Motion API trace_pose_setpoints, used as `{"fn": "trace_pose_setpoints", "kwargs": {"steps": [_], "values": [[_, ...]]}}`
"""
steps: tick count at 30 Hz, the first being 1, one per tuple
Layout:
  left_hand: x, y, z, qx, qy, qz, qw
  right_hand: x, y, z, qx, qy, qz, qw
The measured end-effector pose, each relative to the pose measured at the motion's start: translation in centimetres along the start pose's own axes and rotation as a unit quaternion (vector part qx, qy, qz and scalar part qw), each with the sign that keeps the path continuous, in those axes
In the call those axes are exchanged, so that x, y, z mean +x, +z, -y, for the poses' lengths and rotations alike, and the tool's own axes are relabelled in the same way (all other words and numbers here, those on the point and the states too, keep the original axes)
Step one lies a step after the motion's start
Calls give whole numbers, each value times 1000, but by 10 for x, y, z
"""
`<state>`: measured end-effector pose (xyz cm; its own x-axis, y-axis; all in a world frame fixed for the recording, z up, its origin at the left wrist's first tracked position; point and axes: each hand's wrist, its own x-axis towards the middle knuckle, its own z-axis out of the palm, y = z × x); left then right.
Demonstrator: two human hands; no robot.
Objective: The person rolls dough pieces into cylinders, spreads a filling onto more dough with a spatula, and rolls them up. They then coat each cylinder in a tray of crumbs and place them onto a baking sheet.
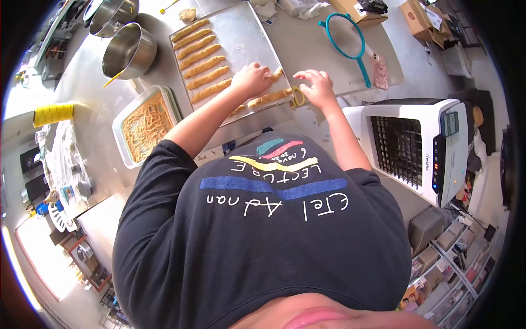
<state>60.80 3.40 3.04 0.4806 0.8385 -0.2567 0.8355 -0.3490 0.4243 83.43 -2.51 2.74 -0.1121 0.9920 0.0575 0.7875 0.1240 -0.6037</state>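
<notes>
Several tan dough rolls [205, 59] lie in a column along the left side of a metal tray [241, 34]. Over the tray's lower right part is my left hand [252, 80], its fingers bent at the end of a short dough roll [275, 75]. Another roll [269, 98] lies just below, near the tray's front edge. My right hand [316, 88] is just off the tray's right edge, fingers apart and holding nothing. Beside it, yellow scissor handles [297, 97] show partly. My left forearm hides part of the tray and some dough.
Left of the tray stand a plastic container [147, 125] of tan dough or filling and metal bowls [129, 52]. A teal-rimmed strainer [362, 54] and pink phone [379, 71] lie on the right. A white air cooler [408, 145] stands close to my right arm.
</notes>
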Motion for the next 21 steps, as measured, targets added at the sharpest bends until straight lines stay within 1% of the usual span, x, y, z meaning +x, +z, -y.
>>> {"fn": "trace_pose_setpoints", "kwargs": {"steps": [1,4,5,7,8,9,11,12,14,15,17,18,20,21], "values": [[-5,0,1,21,-6,-50,999,9,4,3,2,-3,1,1000],[-20,1,5,21,3,-68,997,34,23,10,-48,-51,22,997],[-22,2,8,22,0,-70,997,42,28,11,-46,-54,23,997],[-27,2,12,-1,15,-44,999,54,36,15,-67,-95,68,991],[-30,3,13,-29,13,-55,998,58,40,17,-81,-91,90,989],[-31,6,16,-29,10,-56,998,60,40,18,-79,-93,91,988],[-33,11,22,-37,6,-51,998,66,38,21,-146,-94,164,971],[-36,11,22,-37,3,-53,998,66,38,20,-146,-98,166,970],[-45,12,22,-6,10,-107,994,63,37,18,-134,-102,157,973],[-45,11,24,-6,8,-108,994,63,36,17,-134,-104,158,973],[-46,8,28,-33,-10,-25,999,62,36,16,-134,-104,158,973],[-46,10,30,-33,-11,-26,999,61,36,17,-134,-106,158,973],[-49,15,32,-41,-4,-64,997,62,37,21,-129,-101,148,975],[-52,18,33,-39,12,-115,992,64,38,22,-135,-91,168,972]]}}
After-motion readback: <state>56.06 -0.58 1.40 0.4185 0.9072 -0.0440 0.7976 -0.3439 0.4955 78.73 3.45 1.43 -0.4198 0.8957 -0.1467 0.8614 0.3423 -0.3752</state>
